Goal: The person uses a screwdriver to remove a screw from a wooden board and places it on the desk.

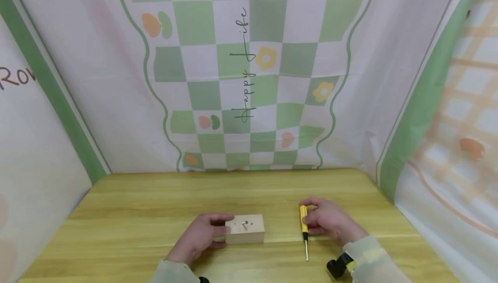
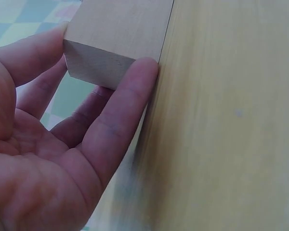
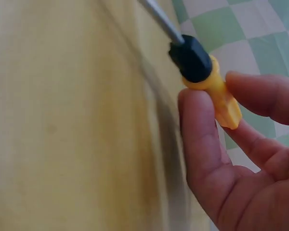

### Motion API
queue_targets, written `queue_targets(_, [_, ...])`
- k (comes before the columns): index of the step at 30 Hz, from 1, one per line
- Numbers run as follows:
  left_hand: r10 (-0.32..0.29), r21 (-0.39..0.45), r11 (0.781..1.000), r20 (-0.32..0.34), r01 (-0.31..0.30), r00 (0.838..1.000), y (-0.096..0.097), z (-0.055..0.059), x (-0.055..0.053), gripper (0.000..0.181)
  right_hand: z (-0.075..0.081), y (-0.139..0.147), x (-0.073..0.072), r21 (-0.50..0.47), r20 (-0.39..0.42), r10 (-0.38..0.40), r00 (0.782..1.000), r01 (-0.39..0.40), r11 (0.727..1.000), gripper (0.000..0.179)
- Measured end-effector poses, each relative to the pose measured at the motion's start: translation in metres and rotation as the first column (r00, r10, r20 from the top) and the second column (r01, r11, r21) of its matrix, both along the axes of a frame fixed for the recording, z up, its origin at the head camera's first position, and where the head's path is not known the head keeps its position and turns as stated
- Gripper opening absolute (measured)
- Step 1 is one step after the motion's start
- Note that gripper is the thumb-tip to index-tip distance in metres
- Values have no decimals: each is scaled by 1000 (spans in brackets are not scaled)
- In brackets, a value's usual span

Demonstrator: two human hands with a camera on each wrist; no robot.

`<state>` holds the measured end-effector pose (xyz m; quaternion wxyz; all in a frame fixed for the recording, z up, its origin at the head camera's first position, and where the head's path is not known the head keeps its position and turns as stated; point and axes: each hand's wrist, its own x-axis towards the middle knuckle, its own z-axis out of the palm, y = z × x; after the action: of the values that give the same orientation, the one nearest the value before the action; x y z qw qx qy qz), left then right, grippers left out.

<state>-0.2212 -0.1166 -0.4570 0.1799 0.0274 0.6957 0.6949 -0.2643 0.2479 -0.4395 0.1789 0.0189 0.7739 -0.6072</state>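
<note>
A pale wooden block (image 1: 247, 237) sits on the table, its left end gripped by my left hand (image 1: 200, 236). On its top face a small metal screw (image 1: 245, 223) sticks up near the middle, between small dark holes. The left wrist view shows thumb and fingertips pressed on the end of the block (image 2: 120, 29). To the right of the block, my right hand (image 1: 328, 220) pinches the yellow handle of a screwdriver (image 1: 304, 216), its metal shaft pointing toward me. Up close, the screwdriver (image 3: 191, 60) has a black collar between handle and shaft.
The wood-grain table (image 1: 155, 192) reaches back to a hanging curtain (image 1: 198, 64) with green checks and printed lettering. More cloth panels hang at left and right. A black wrist device (image 1: 339, 265) is strapped by the right sleeve.
</note>
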Motion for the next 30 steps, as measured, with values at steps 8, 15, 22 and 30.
queue_targets(8, [-1, -1, 1000, -6, 1, 1000, 1, -1, -1, 37, -2, -8, 11, 85, 0, 52, 999, -52, 995, 54])
queue_targets(15, [10, -6, 1000, -10, -10, 1000, 1, -2, -1, 37, -2, -17, 16, 174, -24, 46, 999, -42, 984, 50])
queue_targets(22, [14, -6, 1000, -9, -14, 1000, 1, -2, 0, 37, 0, -21, 19, 240, -50, 60, 997, -46, 970, 47])
queue_targets(30, [11, -4, 1000, -12, -11, 1000, 2, -1, 0, 37, 2, -21, 22, 276, -81, 74, 994, -49, 960, 47])
